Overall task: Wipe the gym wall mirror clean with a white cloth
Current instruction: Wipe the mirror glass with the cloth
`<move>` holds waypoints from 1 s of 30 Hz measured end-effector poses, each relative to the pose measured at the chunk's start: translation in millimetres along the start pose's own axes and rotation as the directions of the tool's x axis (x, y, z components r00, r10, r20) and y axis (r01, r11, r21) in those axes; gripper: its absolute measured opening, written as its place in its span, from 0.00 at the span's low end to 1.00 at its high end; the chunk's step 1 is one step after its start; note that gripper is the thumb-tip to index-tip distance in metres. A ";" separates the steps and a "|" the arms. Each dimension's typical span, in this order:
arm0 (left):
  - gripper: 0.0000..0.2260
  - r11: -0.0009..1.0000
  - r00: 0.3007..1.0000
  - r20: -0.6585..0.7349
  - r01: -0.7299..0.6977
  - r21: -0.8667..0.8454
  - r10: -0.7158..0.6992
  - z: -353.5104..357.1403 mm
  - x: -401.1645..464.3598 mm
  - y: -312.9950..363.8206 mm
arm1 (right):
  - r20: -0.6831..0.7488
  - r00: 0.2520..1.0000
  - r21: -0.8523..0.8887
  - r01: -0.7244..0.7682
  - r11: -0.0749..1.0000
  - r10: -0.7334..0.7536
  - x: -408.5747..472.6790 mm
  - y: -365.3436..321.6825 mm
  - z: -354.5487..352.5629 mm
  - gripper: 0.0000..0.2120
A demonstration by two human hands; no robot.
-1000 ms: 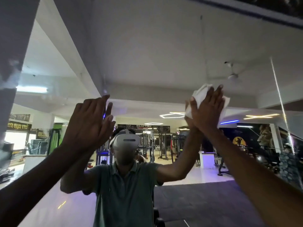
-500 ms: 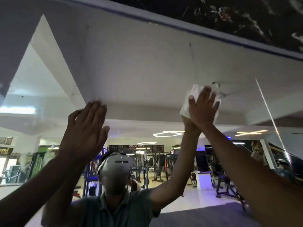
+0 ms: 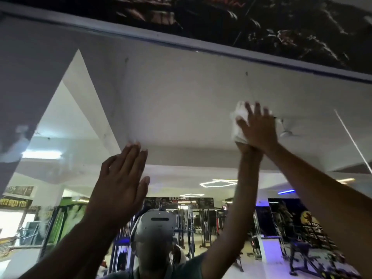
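Our crumpled white cloth (image 3: 240,125) sits in the upper right of the frame, pinned flat against the large, glossy wall mirror (image 3: 181,97) under our right hand (image 3: 256,127). The fingers (image 3: 257,111) there are straight and spread, pointing up toward the mirror's top edge; they press the cloth to the glass rather than curl round it, and white fabric pokes out to the left of the palm and above the fingertips. So the cloth lies directly beneath and slightly left of those fingers, bunched, with its longer side running roughly up and down.

The relation that matters, we judge, is the strip of unwiped glass between the cloth and the pale frame rail (image 3: 201,45) slanting across the top of the picture: the right hand is clearly the nearer one to it, and the next stroke would run along or just under that rail.

Our left hand (image 3: 118,186) is at centre left, lower in the frame, fingers straight and close together, holding nothing; whether the palm touches the glass or hovers just off it we cannot tell.

The mirror is smooth and reflective, showing a white ceiling, gym machines and our own raised arms. Above the rail runs a dark printed banner (image 3: 261,21).
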State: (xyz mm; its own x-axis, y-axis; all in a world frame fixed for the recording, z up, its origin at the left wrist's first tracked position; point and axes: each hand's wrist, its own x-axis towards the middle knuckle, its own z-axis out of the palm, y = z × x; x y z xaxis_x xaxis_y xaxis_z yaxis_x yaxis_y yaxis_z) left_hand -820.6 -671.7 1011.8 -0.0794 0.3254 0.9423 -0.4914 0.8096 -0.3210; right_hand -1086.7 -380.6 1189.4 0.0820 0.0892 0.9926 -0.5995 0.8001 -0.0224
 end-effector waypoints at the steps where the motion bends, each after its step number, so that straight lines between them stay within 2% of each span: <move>1: 0.29 1.000 1.000 0.007 0.008 -0.003 -0.008 0.0 -0.9 -0.2 | 0.019 0.995 0.033 -0.099 0.995 0.098 3.4 2.8 0.7 0.40; 3: 0.29 1.000 1.000 0.015 0.014 0.002 -0.014 -2.9 0.9 1.7 | 0.097 0.960 0.107 -0.271 0.957 0.261 10.3 -25.3 -4.9 0.41; 5: 0.27 1.000 0.998 0.064 0.008 0.023 -0.009 -10.3 11.1 3.7 | 0.117 0.956 0.156 -0.286 0.946 0.269 13.7 -71.7 -13.6 0.38; 7: 0.20 0.996 0.995 0.098 0.018 0.086 -0.026 -20.2 37.8 -0.6 | 0.028 0.993 0.189 -0.116 0.975 0.113 13.0 -125.7 -16.0 0.40; 9: 0.18 0.996 0.997 0.019 0.072 0.047 -0.073 -23.7 68.5 -12.0 | -0.013 0.987 0.200 0.157 0.967 -0.157 -2.7 -179.1 -18.8 0.40; 11: 0.25 0.994 0.993 -0.028 0.111 0.015 -0.111 -17.7 88.3 -22.7 | -0.036 0.919 0.171 0.393 0.904 -0.393 -24.3 -208.3 -22.6 0.36; 12: 0.29 0.992 0.993 -0.006 0.114 0.045 -0.114 -10.2 92.5 -23.2 | -0.051 0.888 0.168 0.459 0.872 -0.458 -26.2 -206.5 -26.3 0.35; 14: 0.34 0.988 0.992 0.030 0.123 0.088 -0.126 7.4 90.6 -19.5 | -0.025 0.869 0.154 0.491 0.857 -0.494 -15.3 -174.8 -26.1 0.35; 16: 0.35 0.989 0.993 -0.015 0.120 0.085 -0.119 18.3 84.0 -16.2 | 0.019 0.925 0.136 0.373 0.918 -0.378 4.4 -114.4 -16.0 0.38; 18: 0.34 0.989 0.993 -0.058 0.106 0.105 -0.100 21.0 80.4 -15.6 | 0.018 0.990 0.114 0.137 0.984 -0.140 20.7 -41.0 -7.7 0.40; 19: 0.34 0.988 0.993 -0.066 0.100 0.117 -0.093 21.4 79.5 -15.9 | 0.013 0.999 0.101 0.035 0.994 -0.037 24.7 -7.4 -4.5 0.40; 22: 0.34 0.986 0.993 -0.072 0.100 0.132 -0.091 22.4 79.4 -19.2 | 0.073 0.982 0.113 -0.182 0.977 0.175 35.3 36.4 0.7 0.38; 25: 0.35 0.986 0.991 -0.071 0.121 0.113 -0.113 25.3 78.6 -17.6 | 0.054 0.925 0.144 -0.380 0.914 0.376 47.6 2.5 0.5 0.37; 27: 0.35 0.985 0.990 -0.072 0.127 0.116 -0.119 25.5 78.4 -17.8 | 0.080 0.933 0.189 -0.360 0.914 0.351 59.8 -47.9 -3.6 0.33; 30: 0.35 0.986 0.992 -0.070 0.112 0.120 -0.105 26.4 79.2 -20.5 | 0.046 0.995 0.206 -0.096 0.974 0.089 63.0 -143.7 -15.6 0.31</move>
State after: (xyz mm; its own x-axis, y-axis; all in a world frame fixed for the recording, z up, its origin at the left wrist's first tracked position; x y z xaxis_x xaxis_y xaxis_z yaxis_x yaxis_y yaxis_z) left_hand -839.7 -675.4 1095.5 0.0335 0.2724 0.9616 -0.5976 0.7767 -0.1992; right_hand -982.9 -480.7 1253.3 -0.0081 0.1327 0.9911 -0.7558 0.6481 -0.0930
